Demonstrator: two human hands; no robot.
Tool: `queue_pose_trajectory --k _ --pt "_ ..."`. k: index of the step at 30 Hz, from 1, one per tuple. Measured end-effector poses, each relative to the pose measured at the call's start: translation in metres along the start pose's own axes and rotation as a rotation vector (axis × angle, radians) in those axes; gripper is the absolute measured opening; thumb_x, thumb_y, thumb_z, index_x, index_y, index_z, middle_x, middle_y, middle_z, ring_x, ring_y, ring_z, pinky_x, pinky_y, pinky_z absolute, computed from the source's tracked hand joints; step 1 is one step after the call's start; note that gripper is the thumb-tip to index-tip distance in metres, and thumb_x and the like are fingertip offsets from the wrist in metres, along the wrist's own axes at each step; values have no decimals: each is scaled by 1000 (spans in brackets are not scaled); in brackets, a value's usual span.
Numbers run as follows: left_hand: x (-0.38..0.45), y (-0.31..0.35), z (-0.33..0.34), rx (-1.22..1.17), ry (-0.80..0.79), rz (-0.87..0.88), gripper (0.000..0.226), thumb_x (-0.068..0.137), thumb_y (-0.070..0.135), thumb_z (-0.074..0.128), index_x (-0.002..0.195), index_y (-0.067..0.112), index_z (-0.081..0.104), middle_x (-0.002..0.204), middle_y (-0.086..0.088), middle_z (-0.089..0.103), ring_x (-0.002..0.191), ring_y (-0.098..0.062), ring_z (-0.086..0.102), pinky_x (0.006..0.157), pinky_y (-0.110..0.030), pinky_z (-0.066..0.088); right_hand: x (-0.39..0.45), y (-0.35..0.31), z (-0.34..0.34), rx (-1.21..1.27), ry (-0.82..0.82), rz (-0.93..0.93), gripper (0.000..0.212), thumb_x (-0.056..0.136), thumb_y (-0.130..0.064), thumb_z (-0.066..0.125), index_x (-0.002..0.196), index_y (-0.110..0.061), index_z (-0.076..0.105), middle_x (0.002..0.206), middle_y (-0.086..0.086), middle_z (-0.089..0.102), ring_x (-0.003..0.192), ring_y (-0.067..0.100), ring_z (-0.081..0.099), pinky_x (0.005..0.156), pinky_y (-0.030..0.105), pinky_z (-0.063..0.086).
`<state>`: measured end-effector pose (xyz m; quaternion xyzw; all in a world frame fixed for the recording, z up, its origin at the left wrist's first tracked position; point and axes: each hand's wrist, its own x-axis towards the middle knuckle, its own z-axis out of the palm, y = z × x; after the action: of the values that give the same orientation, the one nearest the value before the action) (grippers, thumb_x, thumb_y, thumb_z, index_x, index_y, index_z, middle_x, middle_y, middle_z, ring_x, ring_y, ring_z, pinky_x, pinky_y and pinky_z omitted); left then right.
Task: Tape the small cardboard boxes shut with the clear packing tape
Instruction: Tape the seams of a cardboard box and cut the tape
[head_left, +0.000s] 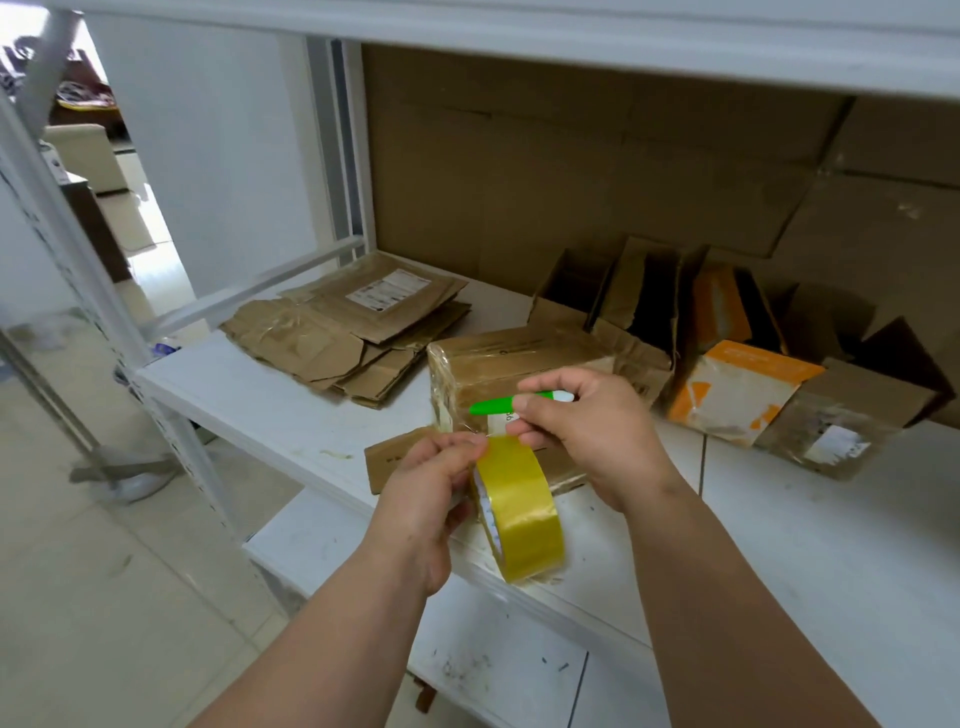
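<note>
Hands we count 2 | left hand (426, 486) grips 1 tape roll (519, 512) | right hand (582, 426) pinches 1 green cutter (501, 404) | 1 taped box (493, 374) near shelf (270, 400) front edge

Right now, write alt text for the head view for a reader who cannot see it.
Two hands work over a white shelf: the left hand holds a yellowish tape roll, and the right hand grips a green cutter at the tape's end. A taped cardboard box lies just behind.
</note>
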<state>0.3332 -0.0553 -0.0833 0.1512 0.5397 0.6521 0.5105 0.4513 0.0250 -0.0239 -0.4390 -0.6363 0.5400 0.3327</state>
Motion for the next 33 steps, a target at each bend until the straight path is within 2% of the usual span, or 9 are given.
queue_pose_trajectory --k 4,8,11,14,17,20,27,30,33 --pt "1 -1 0 14 -9 6 10 85 18 71 77 24 68 76 3 68 78 -14 59 80 -36 43 3 -6 0 -211 8 -55 7 91 -26 69 87 -21 72 62 4 72 55 10 68 62 22 57" --pt "1 1 -1 3 -7 7 11 85 17 71 76 23 67 75 3 69 77 -14 59 81 -37 44 5 -6 0 -401 59 -129 12 89 -31 69 81 -23 73 52 -1 65 44 2 59 45 12 43" --pt "2 0 -2 10 -12 6 10 85 19 71 77 24 67 78 3 70 78 -15 60 81 -36 45 8 -2 2 -480 81 -161 15 88 -32 70 77 -22 71 62 -6 65 46 4 60 47 21 45" --pt "2 0 -3 18 -22 11 8 86 20 70 80 23 66 80 2 70 79 -16 60 82 -37 44 11 0 6 -603 98 -220 16 89 -35 67 77 -25 70 65 -8 63 50 7 56 47 21 43" --pt "2 0 -2 33 -28 22 6 85 19 70 82 22 65 80 1 68 76 -15 60 77 -34 46 12 -2 11 -763 72 -286 14 91 -34 63 85 -25 73 72 -10 63 63 9 59 58 29 49" --pt "2 0 -1 32 -14 26 5 85 18 70 86 20 65 77 1 67 74 -15 59 75 -33 46 13 0 10 -780 88 -302 17 92 -34 62 89 -23 75 78 -8 65 70 10 60 64 31 52" --pt "6 2 -3 20 7 17 6 83 16 68 85 19 64 64 6 62 73 -16 54 78 -37 42 18 22 -28 -687 187 -137 12 93 -29 62 86 -26 71 90 -8 67 74 4 63 67 32 59" --pt "8 4 -3 40 4 -3 8 82 14 66 82 19 60 59 7 59 66 -15 53 73 -34 41 20 47 -40 -570 214 -17 9 91 -27 65 84 -26 71 98 -10 67 83 15 66 70 31 55" --pt "9 7 -2 56 5 -31 9 81 14 67 81 19 59 56 7 59 65 -16 53 76 -35 42 16 74 -44 -655 163 137 11 93 -25 59 86 -23 67 95 0 69 90 23 63 77 35 52"
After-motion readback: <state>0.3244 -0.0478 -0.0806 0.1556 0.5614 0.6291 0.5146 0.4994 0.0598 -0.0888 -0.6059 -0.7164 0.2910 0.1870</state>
